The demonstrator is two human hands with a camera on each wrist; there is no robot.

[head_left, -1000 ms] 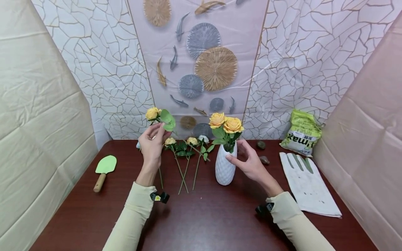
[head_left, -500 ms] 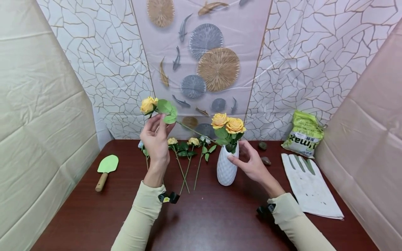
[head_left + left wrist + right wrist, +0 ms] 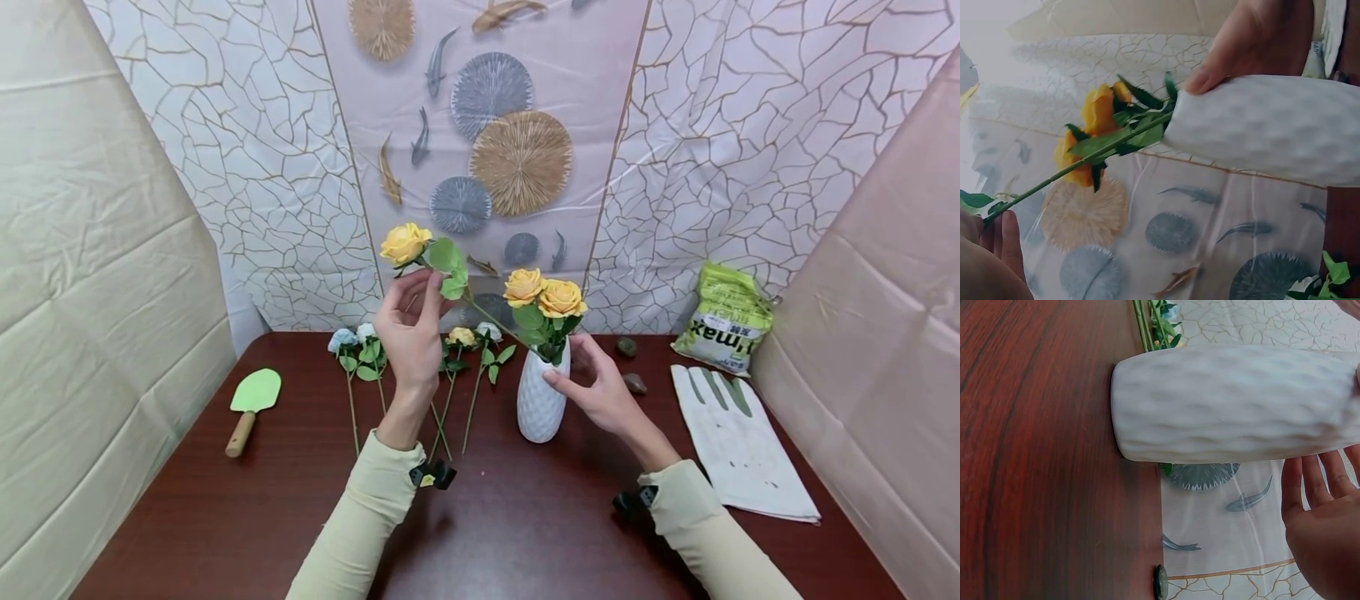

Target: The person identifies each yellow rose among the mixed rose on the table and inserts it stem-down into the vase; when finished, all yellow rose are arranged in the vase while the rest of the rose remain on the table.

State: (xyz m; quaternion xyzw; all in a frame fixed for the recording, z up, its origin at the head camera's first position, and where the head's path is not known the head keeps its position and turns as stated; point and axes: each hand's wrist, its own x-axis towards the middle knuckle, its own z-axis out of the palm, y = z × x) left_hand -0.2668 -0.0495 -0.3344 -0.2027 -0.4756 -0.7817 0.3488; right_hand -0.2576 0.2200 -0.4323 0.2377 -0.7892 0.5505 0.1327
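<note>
In the head view my left hand pinches a yellow rose just below its bloom and leaves. Its green stem slants down to the right, and the tip is at or inside the mouth of the white textured vase; which of these I cannot tell. Upright on the table, the vase bears two yellow-orange roses with dark green leaves. My right hand holds the vase near its neck, thumb in front and fingers behind, as the right wrist view also shows.
Several cut flowers lie at the table's back, among them a blue one, a yellow rose and a white one. A green trowel lies left. To the right are two stones, a white glove and a green bag.
My left hand has risen and then moved right with the yellow rose, bringing its stem tip to the vase mouth. The right hand keeps holding the vase in place.
</note>
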